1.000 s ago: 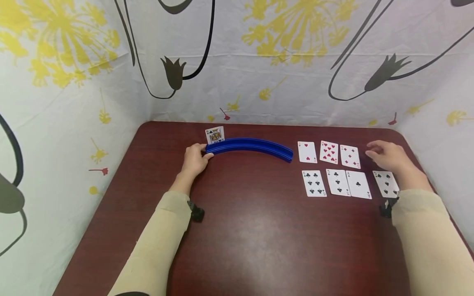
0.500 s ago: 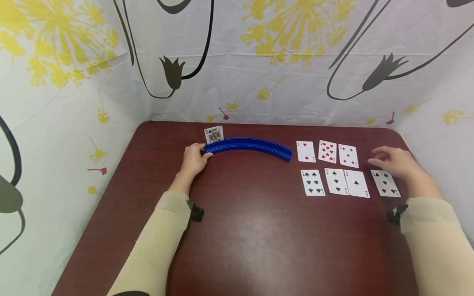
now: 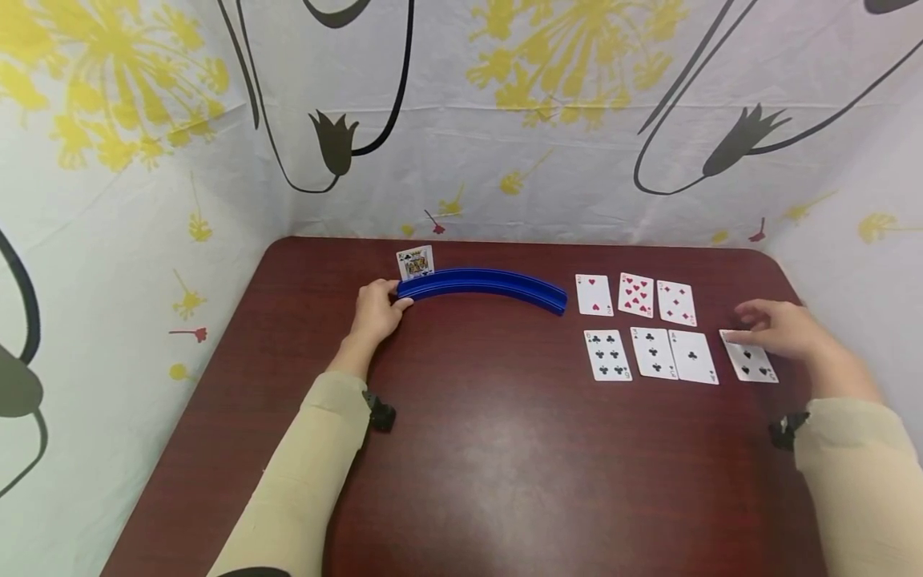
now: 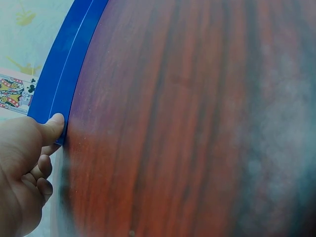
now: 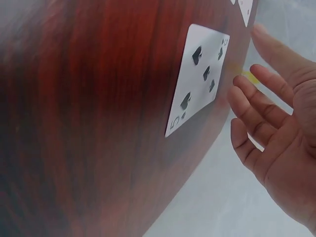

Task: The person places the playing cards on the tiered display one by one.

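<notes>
My left hand (image 3: 377, 309) pinches the left end of a curved blue card holder (image 3: 485, 280), its thumb on the near side in the left wrist view. A king of clubs (image 3: 416, 262) stands upright in the holder near that hand. Over at the right, my right hand (image 3: 782, 327) hovers above the five of spades (image 5: 200, 74) and hides part of it in the head view. Its fingers are loosely bent and hold nothing; the right wrist view shows a gap between them and the card.
Face-up cards lie right of the holder. Behind are a two of hearts (image 3: 594, 296), another hearts card (image 3: 636, 296) and a diamonds card (image 3: 676, 304). In front lie a six of clubs (image 3: 607, 356), a three of clubs (image 3: 653, 353) and an ace of clubs (image 3: 694, 357).
My right hand has moved right and towards me, from beside the diamonds card to over the five of spades. The left hand keeps its grip on the card holder.
</notes>
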`<state>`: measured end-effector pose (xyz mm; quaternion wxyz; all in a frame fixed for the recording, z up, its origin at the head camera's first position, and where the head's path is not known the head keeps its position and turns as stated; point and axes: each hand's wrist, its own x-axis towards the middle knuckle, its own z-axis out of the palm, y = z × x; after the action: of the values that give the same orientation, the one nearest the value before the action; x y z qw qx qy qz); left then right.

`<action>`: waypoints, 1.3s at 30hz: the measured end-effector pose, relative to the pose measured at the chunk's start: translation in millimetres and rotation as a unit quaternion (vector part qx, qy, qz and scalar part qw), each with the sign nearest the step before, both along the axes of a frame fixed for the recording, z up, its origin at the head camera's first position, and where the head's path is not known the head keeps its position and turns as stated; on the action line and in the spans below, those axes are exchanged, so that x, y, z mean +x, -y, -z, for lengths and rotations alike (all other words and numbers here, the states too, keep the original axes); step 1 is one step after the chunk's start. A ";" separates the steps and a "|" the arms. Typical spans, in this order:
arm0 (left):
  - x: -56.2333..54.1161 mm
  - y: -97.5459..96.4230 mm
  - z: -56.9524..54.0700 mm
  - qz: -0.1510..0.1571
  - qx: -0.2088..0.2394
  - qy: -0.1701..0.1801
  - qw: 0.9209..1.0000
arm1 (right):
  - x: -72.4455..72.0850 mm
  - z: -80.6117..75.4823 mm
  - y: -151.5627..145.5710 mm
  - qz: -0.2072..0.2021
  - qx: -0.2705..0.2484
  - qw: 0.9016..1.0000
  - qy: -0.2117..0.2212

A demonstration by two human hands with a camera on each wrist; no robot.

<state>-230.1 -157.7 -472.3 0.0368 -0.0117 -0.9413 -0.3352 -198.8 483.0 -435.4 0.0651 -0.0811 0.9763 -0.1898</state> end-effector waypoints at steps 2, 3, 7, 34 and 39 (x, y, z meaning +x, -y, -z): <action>0.0 0.3 -0.2 0.001 0.000 0.000 1.000 | 2.8 -1.6 -0.3 -0.005 0.005 1.000 0.013; 0.0 0.4 -0.2 0.001 0.001 0.001 1.000 | 4.1 -2.2 -0.4 -0.008 0.010 1.000 0.017; -0.3 0.7 0.0 0.003 0.001 0.000 1.000 | 8.1 -2.0 -2.1 -0.016 0.023 0.999 0.022; -2.3 1.0 0.7 0.001 -0.008 -0.003 1.000 | 11.3 10.0 -17.6 -0.042 0.053 0.998 0.004; -2.1 1.1 1.4 0.000 -0.005 0.002 1.000 | 13.3 14.8 -19.4 -0.051 0.037 0.998 -0.024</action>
<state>-232.2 -158.7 -473.8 0.0350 -0.0114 -0.9430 -0.3307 -185.5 502.4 -450.3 0.0538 -0.1326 0.9786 -0.1478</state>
